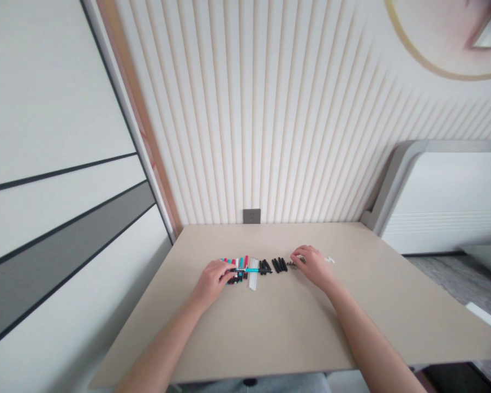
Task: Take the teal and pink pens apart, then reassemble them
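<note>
My left hand [213, 281] is closed around one end of a blue-and-black pen [251, 270], held level with its black end pointing right. Beneath that hand lies a row of red, blue and white pen barrels [240, 262] with black parts, partly covered by my fingers. The pen crosses above thin white sticks [252, 281] that look like refills, and above short black pieces [263, 265]. Farther right is a group of black tubes [279, 265]. My right hand [313, 266] reaches over small dark coils, apparently springs [292, 266], with thumb and fingertips pinched together; anything between them is too small to see.
Small white pieces [329, 260] lie just beyond my right hand. The beige table [262, 333] meets a ribbed wall [237, 120] with a dark socket [252, 216]. A white cabinet [57, 229] stands at left, a grey-white headboard [445, 196] at right.
</note>
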A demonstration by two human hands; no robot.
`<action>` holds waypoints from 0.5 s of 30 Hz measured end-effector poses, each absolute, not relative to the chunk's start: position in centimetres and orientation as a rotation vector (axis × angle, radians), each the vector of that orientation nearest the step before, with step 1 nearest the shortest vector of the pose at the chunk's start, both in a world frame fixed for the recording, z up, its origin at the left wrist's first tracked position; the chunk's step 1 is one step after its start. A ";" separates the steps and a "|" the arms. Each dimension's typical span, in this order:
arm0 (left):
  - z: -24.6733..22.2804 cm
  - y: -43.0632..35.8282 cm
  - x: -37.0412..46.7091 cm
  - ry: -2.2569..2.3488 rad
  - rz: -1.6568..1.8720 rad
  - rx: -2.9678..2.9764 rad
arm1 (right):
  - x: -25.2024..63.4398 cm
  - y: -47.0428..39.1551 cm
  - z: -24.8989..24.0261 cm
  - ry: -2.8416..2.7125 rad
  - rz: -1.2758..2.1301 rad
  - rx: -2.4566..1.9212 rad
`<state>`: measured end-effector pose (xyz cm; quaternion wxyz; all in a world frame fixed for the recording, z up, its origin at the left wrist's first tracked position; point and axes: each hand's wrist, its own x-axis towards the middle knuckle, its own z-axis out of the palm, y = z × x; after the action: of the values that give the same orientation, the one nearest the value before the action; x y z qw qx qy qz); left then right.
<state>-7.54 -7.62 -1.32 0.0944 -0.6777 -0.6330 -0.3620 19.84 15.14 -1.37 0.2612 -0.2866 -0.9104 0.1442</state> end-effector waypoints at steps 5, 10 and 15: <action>-1.2 -7.7 -7.4 -1.858 -1.074 -1.999 | 19.1 14.3 -1.6 -2.520 0.391 -0.737; -1.3 -7.7 -7.5 -1.854 -1.067 -2.001 | 19.0 14.6 -2.2 -2.519 0.408 -0.728; -1.4 -7.6 -7.5 -1.848 -1.077 -1.992 | 18.9 14.5 -2.2 -2.526 0.423 -0.725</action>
<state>-7.53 -7.60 -1.44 0.1091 -0.6774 -0.6285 -0.3663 18.91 14.52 -2.15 0.2374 -0.2647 -0.9218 0.1543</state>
